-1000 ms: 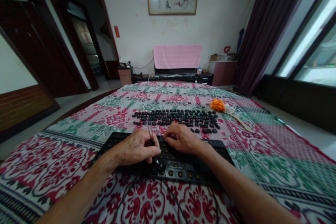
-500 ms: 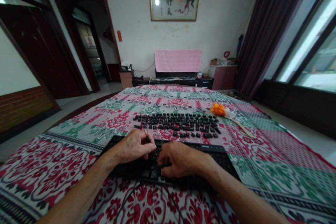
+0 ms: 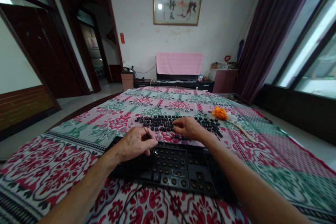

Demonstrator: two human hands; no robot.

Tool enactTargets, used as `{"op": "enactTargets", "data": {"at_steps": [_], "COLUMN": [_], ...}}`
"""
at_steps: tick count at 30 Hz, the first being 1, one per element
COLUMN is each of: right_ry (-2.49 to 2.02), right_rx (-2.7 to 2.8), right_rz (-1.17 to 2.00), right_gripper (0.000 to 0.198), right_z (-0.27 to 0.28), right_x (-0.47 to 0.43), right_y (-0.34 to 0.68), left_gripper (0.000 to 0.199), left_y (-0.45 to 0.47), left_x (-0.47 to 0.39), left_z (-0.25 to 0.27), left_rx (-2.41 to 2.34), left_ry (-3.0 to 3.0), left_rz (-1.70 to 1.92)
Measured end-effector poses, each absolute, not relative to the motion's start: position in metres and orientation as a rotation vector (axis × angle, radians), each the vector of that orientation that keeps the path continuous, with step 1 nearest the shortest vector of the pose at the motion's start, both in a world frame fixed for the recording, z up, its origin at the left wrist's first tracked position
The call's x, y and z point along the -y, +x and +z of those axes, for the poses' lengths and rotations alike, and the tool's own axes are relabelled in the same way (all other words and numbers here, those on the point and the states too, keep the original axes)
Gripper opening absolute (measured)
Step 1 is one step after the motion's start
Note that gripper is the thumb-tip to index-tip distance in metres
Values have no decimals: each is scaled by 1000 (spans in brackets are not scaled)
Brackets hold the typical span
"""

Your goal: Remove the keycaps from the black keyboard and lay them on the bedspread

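A black keyboard point(image 3: 170, 162) lies in front of me, many of its key positions bare, with round studs showing. Over its upper left part is my left hand point(image 3: 138, 143), closed around what looks like a small dark keycap puller point(image 3: 148, 134) with thin wire prongs. My right hand point(image 3: 187, 127) is beyond the keyboard, at the front of the loose black keycaps point(image 3: 160, 122) set out in rows. Its thumb and fingertips are drawn together at the keycaps; whether one is between them is hidden.
A patterned cloth point(image 3: 115, 106) covers the table. To the right of the keycaps lies a brush point(image 3: 244, 132) beside an orange tuft point(image 3: 219, 113). Dark cables point(image 3: 174, 204) run from the keyboard towards me. A low black cabinet point(image 3: 173, 84) stands against the far wall.
My right hand has moved from the keyboard's middle forward to the loose keycaps, uncovering the bare key positions. The left hand keeps its grip in nearly the same place. The view has tilted slightly.
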State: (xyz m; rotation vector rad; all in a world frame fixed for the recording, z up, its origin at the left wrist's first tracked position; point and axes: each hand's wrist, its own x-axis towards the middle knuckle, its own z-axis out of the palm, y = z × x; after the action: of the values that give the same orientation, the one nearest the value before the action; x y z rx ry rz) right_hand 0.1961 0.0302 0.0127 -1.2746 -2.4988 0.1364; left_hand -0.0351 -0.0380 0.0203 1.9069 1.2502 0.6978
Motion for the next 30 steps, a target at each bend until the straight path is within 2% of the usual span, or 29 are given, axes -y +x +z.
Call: {"op": "enactTargets", "data": {"at_steps": [4, 11, 21, 30], "right_ry": [-1394, -1467, -1475, -1197], "right_rx": [2657, 2746, 2690, 2636], "right_rz": [-126, -243, -178, 153], "right_gripper": [25, 31, 31, 29], "right_z": [4, -9, -2, -11], "right_x": [-30, -27, -25, 14], "right_y": [184, 177, 181, 170], "left_gripper": [19, 21, 20, 24], "left_y": [-36, -38, -37, -41], "left_x": [38, 37, 37, 30], "left_z": [23, 25, 27, 15], "left_rx": [-1264, -1285, -1284, -1315], "left_ry": [1878, 1921, 1897, 1903], "left_rz": [712, 710, 711, 742]}}
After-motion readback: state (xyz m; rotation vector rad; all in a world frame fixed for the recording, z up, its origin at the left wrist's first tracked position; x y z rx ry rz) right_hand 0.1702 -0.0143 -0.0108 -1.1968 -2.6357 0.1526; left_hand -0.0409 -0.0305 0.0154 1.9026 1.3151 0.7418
